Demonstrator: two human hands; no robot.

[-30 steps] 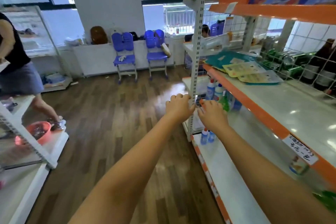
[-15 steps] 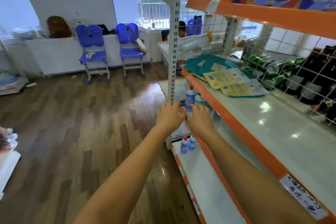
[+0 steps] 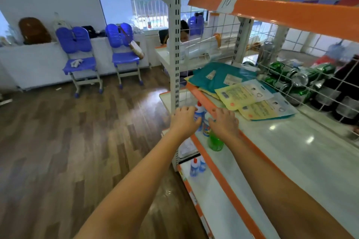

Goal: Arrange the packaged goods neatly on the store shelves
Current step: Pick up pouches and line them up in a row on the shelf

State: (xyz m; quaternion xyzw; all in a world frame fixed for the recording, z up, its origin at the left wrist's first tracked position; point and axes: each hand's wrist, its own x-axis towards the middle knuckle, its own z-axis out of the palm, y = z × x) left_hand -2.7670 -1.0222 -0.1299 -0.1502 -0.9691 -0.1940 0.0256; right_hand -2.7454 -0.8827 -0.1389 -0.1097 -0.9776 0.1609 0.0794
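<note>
Currently left hand (image 3: pixel 184 122) fingers curled round white glue bottle (image 3: pixel 198 115); right hand (image 3: pixel 224 122) fingers bent, touching orange shelf edge (image 3: pixel 204 101), grip unclear.

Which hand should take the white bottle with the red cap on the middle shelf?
Left. The left hand is already against the white bottle, fingers curled by its side. The right hand rests on the orange shelf edge, beside the green bottle.
</note>
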